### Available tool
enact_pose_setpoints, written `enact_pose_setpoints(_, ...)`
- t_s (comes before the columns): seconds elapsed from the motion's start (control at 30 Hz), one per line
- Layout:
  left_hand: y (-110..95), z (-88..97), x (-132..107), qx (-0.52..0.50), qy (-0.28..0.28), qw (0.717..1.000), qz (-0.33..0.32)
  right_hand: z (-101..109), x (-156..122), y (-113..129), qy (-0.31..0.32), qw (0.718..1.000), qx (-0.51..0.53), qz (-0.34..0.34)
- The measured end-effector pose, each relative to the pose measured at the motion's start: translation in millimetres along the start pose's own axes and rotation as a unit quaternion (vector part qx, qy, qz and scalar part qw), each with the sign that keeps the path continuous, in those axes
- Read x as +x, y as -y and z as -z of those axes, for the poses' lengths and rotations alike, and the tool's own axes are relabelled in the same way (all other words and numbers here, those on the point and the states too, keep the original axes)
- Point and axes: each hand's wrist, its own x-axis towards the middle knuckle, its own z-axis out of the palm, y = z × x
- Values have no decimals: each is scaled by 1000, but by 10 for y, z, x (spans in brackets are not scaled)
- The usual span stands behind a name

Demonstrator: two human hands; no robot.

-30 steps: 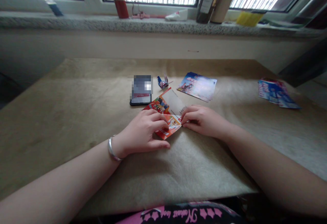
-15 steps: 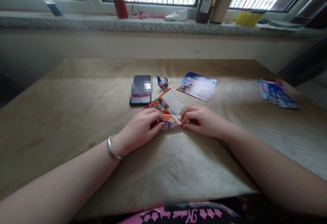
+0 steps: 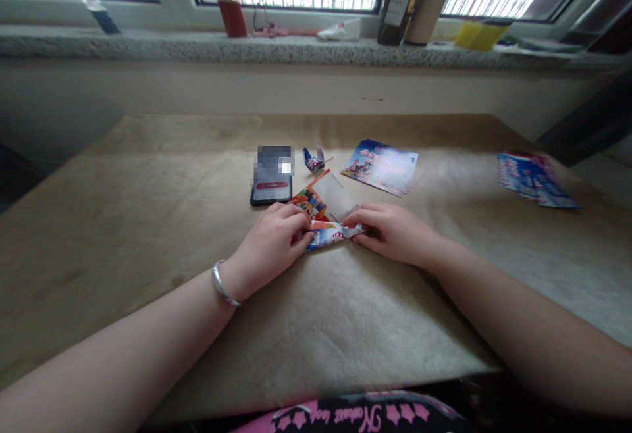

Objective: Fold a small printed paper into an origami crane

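Observation:
A printed paper sheet (image 3: 337,197) lies on the table between my hands, its near edge folded up into a strip with blue and white print. My left hand (image 3: 283,235), a silver bangle at its wrist, pinches the left end of that strip. At the right end, the fingers and thumb of my right hand (image 3: 382,232) close on the fold and hide part of it. Just beyond the sheet stands a small folded paper figure (image 3: 314,158) in blue and red, shaped like a bird.
A phone (image 3: 272,186) with a partly blurred screen lies left of the paper figure. Behind the sheet is a stack of blue and pink printed papers (image 3: 380,166); more printed papers (image 3: 536,179) are at the far right. Jars and small items line the windowsill (image 3: 296,51).
The near edge of the sheet has been turned over further, showing more blue and white print. My left hand has shifted slightly; my right fingertips have moved a little inward along the fold.

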Motion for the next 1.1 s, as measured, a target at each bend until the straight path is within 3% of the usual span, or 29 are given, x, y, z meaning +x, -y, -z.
enact_pose_setpoints(0.3, 16, 0, 26, 31, -8, 999, 0, -43, 12, -23, -1, 999, -19, 35)
enact_pose_setpoints(1.1, 103, -65, 73, 51, -17, 998, 13, -82, 22, 10, -6, 989, -143, 29)
